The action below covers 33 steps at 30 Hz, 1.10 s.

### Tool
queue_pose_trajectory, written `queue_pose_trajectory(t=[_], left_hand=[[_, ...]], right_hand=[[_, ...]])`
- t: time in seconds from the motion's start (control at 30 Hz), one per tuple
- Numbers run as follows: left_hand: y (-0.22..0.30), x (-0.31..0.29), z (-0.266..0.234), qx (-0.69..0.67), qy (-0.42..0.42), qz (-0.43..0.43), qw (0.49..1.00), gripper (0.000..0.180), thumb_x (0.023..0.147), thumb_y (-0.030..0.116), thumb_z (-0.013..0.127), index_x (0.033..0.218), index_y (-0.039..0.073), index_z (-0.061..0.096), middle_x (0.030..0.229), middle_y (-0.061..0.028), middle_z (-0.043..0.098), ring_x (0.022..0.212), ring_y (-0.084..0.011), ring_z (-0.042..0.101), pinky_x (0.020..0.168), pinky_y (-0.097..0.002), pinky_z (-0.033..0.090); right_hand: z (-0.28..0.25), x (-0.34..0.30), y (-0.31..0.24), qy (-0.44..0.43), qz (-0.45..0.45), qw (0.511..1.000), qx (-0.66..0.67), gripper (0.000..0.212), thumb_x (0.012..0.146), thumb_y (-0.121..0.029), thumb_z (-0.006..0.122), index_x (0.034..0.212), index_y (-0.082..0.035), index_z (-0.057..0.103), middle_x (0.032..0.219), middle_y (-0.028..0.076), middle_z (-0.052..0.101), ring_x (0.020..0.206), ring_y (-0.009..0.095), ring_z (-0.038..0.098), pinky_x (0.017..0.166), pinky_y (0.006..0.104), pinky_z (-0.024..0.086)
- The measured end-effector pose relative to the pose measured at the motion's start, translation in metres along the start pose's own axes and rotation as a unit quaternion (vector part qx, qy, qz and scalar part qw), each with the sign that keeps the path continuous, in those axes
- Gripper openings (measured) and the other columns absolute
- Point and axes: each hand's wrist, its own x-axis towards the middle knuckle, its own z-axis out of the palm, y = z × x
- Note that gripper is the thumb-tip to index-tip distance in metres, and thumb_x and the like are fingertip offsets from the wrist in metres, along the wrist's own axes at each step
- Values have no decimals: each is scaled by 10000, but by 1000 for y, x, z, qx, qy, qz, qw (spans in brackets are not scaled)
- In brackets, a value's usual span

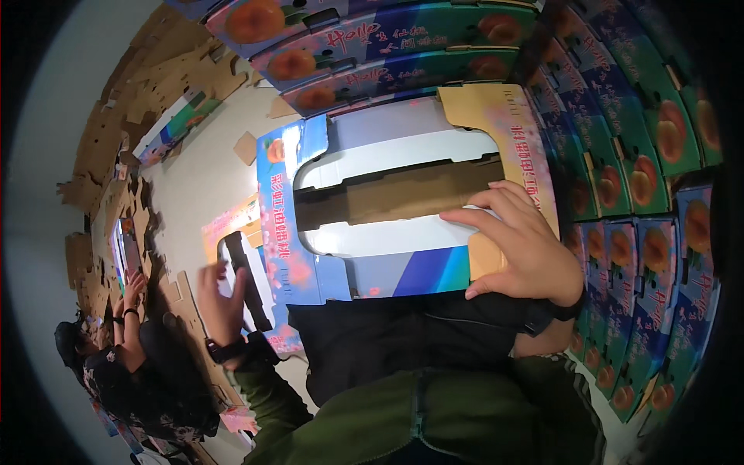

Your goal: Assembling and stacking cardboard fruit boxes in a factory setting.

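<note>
A printed cardboard fruit box (434, 267) sits in front of me, its top partly covered by blue and yellow end panels and white side flaps. Through the long gap in the top, the brown inside shows. My right hand (531, 244) grips the box's near right corner, thumb at the front edge and fingers spread over the yellow flap. Off the box's left side, my left hand (221, 302) is slightly blurred, its fingers apart and nothing seen in it. Beside that hand lies a second printed box (267, 287) with a dark slot, partly hidden behind the first.
Stacks of printed fruit boxes rise at the back (387, 46) and along the right (643, 178). Flat brown cardboard pieces (132, 93) litter the floor at the left. A person in dark clothes (147, 364) crouches there, hands at a printed piece of cardboard (124, 252).
</note>
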Motion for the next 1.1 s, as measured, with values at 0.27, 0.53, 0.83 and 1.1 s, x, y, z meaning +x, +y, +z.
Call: queue_pose_trajectory(t=[0.27,0.53,0.83,1.1], left_hand=[[163,89,0,-145,-335,434,824,888,500,299,961,1254,28,580,1102,-135,592,1028,-331,548,908,-414,455],[159,87,18,-99,-350,450,816,944,439,341,943,1247,33,564,1092,-124,560,1001,-333,500,893,-399,428],[144,94,34,-209,-354,446,795,904,532,293,934,1294,-11,554,1085,-129,546,1002,-311,472,902,-382,418],[136,96,36,-238,-370,419,795,887,534,274,934,1305,15,579,1131,-138,572,1078,-314,516,961,-388,433]], right_hand=[[7,-1,-9,28,45,999,-4,1048,497,-342,920,1406,-59,482,1123,145,543,1109,383,500,1059,472,348],[11,-6,-4,11,41,999,-19,921,491,-281,935,1302,-46,567,1050,145,533,1083,375,500,1027,455,368],[13,-5,4,27,20,999,-40,878,468,-292,938,1252,-75,608,1040,134,534,1073,361,506,1007,453,387],[20,-6,7,27,6,997,-77,972,453,-411,915,1302,-74,580,1073,119,530,1069,349,490,976,445,392]])
